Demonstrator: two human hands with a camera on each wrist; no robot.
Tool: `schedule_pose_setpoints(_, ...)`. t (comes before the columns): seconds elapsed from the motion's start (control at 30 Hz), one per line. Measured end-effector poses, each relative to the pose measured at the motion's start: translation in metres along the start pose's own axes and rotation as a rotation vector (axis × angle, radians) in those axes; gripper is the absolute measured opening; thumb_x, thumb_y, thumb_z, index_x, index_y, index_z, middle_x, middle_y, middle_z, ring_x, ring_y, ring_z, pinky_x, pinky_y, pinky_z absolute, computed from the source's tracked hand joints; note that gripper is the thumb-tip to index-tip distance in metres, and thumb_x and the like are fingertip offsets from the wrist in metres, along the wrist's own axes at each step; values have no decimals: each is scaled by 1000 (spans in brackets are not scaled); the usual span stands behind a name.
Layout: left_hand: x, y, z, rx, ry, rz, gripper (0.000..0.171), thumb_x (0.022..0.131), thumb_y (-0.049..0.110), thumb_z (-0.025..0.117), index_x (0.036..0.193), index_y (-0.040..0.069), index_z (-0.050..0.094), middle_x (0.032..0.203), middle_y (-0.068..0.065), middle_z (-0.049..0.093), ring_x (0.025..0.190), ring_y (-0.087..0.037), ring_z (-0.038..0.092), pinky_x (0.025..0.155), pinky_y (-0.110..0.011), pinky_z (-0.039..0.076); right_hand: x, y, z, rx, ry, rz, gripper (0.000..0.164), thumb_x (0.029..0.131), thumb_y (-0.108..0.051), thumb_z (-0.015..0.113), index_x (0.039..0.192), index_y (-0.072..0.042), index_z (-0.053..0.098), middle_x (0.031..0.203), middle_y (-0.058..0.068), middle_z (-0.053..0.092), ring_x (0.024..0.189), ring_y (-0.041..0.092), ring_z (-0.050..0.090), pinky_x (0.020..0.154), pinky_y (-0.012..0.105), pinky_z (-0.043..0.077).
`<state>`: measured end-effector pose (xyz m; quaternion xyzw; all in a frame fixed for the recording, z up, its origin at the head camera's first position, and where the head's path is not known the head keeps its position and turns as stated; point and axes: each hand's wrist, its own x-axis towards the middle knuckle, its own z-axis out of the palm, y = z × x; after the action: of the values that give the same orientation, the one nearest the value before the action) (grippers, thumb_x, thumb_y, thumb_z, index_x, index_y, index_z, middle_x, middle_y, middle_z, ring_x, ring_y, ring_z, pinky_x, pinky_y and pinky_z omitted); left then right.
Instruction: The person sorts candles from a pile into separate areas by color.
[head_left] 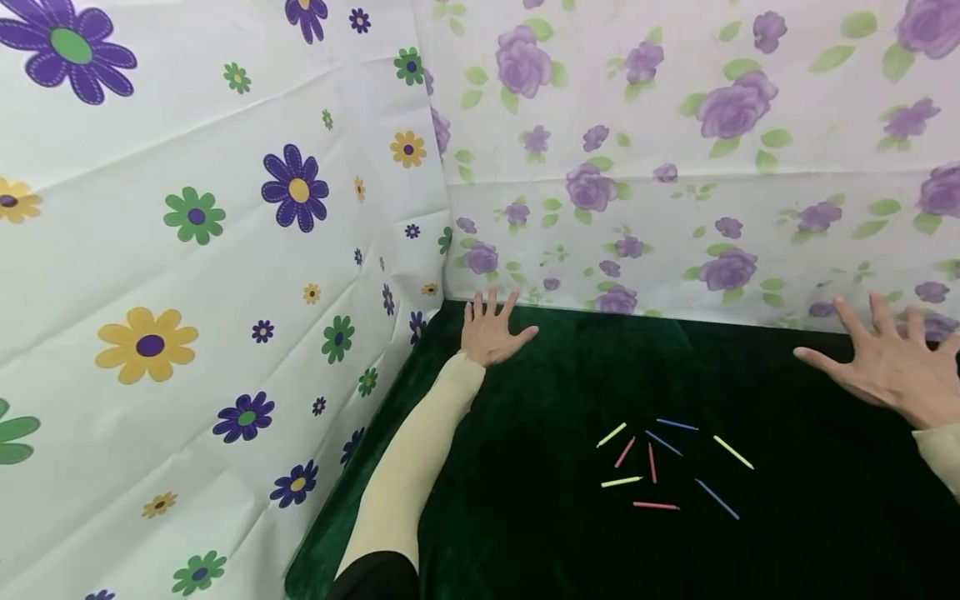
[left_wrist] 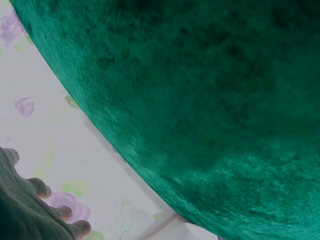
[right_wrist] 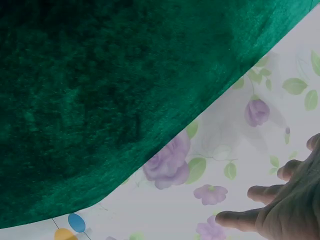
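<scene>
Several thin sticks in yellow, red and blue, which look like small candles or crayons, lie scattered on a dark green velvety cloth in the head view. Among them are a yellow stick, a red stick and a blue stick. My left hand is spread with straight fingers near the cloth's far left corner and holds nothing. At the far right, my right hand is likewise spread, holding nothing. Both hands are well apart from the sticks. Each wrist view shows only part of its hand, left and right.
The green cloth covers the surface. A white sheet with purple, green and yellow flowers hangs along the left. Another sheet with purple roses stands behind the cloth's far edge.
</scene>
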<state>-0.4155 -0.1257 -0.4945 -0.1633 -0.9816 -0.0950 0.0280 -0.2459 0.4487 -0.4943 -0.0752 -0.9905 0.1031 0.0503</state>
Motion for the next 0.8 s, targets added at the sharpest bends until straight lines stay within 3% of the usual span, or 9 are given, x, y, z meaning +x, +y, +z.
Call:
schedule_pose_setpoints(0.5,1,12,2,-40,-25,-11,91,103,79,48,175,34,18,185,-15,12,170,-52,9,136,-69,13,-16,-5,5,-18,60,-4,114,101,-84,43,174,-10,-3,177,36,-6,156,69,4,113,96,2)
schedule_pose_setpoints(0.7,-5,15,1,-67,5,1,87,103,78,47,172,27,31,180,-18,29,165,-48,28,132,-69,26,-23,-12,6,12,50,2,113,102,-83,43,173,-7,-2,176,37,-4,150,73,11,108,96,12)
schedule_pose_setpoints(0.8,-7,15,1,-76,27,10,84,104,76,49,169,23,38,173,-17,42,159,-44,38,127,-68,34,-25,-16,6,34,42,13,113,103,-81,44,173,-2,4,173,42,7,143,77,18,105,97,17)
